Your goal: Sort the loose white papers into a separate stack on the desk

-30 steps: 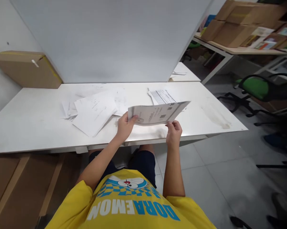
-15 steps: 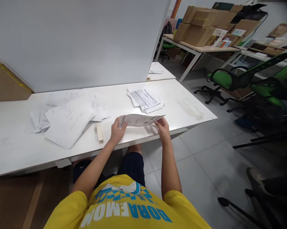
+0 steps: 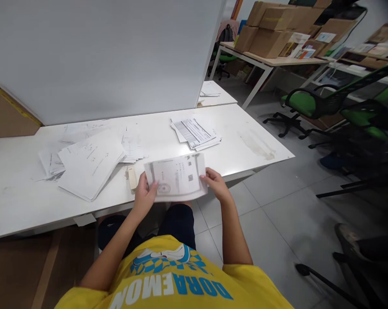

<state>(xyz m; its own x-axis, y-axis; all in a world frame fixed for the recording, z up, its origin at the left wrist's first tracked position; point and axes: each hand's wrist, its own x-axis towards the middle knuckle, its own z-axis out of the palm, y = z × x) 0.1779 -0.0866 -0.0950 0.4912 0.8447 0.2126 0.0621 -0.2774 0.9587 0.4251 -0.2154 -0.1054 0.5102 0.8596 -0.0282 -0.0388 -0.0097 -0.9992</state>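
Observation:
Between my two hands a printed paper sheet point(image 3: 177, 178) is held up over the table's front edge, its face with a round stamp and square codes turned toward me. My left hand point(image 3: 145, 193) grips its left side, thumb on the front. At the right edge my right hand point(image 3: 214, 182) pinches it between thumb and fingers. Just left of the sheet lies a cream-coloured stapler-like object point(image 3: 131, 177), partly covered by my left hand and the sheet. Farther back sits a stack of printed papers point(image 3: 197, 133). On the left, a loose pile of papers point(image 3: 92, 163) spreads out.
The white table point(image 3: 16, 184) ends at a right corner with a brownish smear point(image 3: 256, 145). A tall white panel point(image 3: 100, 56) stands behind it. A cardboard box point(image 3: 11, 111) is at the far left. Green chairs point(image 3: 300, 105) and a desk with cartons point(image 3: 273, 38) are to the right.
The sheet has tilted from nearly edge-on to facing me and come lower and closer. My left hand has moved left and down; my right hand has lowered slightly.

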